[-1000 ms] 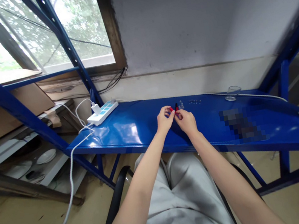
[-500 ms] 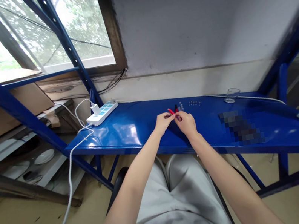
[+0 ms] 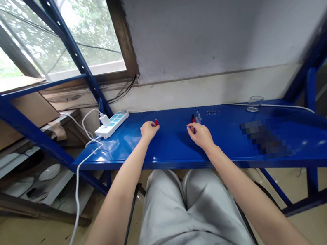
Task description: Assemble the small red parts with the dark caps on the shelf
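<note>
My left hand (image 3: 149,130) is over the left-middle of the blue table (image 3: 174,150), its fingers closed on a small upright red cylinder (image 3: 156,122). At this size I cannot tell its kind. My right hand (image 3: 200,134) is farther right, thumb and fingertips pinched together; whatever may be between them is hidden. Just beyond it stand small red and black pieces (image 3: 193,118), partly covered by the fingers. Beside these is a cluster of small clear pieces (image 3: 198,116). Several tiny pieces (image 3: 213,113) lie in rows to the right.
A white power strip (image 3: 112,124) with a plugged-in charger lies at the table's left end. A clear glass (image 3: 255,103) is at the back right, near a white cable. A blurred-out dark object (image 3: 265,139) lies in front. Blue posts frame both sides.
My hands were together at the red piece and have separated. The left hand moved left with a red cylinder, now upright. The right hand stayed near the small pieces.
</note>
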A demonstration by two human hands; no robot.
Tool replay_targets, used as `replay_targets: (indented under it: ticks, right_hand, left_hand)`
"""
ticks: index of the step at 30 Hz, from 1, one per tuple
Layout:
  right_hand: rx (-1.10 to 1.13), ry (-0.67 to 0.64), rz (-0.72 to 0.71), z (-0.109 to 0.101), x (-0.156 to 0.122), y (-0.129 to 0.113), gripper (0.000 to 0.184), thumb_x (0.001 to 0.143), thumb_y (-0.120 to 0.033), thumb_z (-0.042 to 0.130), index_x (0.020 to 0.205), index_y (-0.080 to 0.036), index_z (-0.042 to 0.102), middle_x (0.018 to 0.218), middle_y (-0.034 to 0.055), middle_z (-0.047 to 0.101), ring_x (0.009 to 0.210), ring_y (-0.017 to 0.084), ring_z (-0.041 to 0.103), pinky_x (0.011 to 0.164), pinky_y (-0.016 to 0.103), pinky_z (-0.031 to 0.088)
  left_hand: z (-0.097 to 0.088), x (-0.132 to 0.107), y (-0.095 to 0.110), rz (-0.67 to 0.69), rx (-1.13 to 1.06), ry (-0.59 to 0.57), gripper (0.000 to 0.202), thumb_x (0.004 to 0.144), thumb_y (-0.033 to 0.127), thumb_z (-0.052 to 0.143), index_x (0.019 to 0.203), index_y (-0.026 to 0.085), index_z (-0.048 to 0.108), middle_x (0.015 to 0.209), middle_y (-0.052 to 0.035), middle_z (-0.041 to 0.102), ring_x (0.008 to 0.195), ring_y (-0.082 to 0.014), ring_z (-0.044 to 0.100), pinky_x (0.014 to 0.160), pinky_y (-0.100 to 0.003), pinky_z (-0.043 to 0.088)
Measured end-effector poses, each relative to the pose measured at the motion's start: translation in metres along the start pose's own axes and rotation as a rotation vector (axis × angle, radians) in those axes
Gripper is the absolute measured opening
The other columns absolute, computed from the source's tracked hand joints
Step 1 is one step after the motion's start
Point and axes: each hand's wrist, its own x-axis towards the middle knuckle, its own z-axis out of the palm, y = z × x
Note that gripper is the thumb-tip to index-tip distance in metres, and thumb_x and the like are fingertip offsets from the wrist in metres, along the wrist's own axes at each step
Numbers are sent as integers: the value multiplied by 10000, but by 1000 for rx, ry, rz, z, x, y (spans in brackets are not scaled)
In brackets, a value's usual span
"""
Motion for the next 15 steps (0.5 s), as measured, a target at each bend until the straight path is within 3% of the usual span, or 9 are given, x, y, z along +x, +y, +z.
replay_targets:
  ticks: [4,9,15]
  right_hand:
    - [36,99,0,-7,3,-2,334,884,-323,332,982,-152,602,801,74,624,688,154,556,672,257,395]
    - [45,258,10,-20,20,4,345,892,-328,318,1004,-139,585,890,106,624,758,165,559,733,281,404]
    - [-56,270,86,-19,31,23,312,875,-299,320,976,-138,567,866,104,612,794,183,554,767,306,383]
  left_hand:
    - [1,-2,-10,-82,91,7,171,689,359,590,715,203,656,806,-46,677,866,-230,591,797,-330,362]
    - [7,-3,-16,-72,128,23,150,691,315,564,729,203,656,812,-56,672,888,-254,586,810,-369,353]
    - [7,-1,-15,-102,175,24,144,685,302,559,725,199,652,851,-69,674,930,-270,566,823,-390,349]
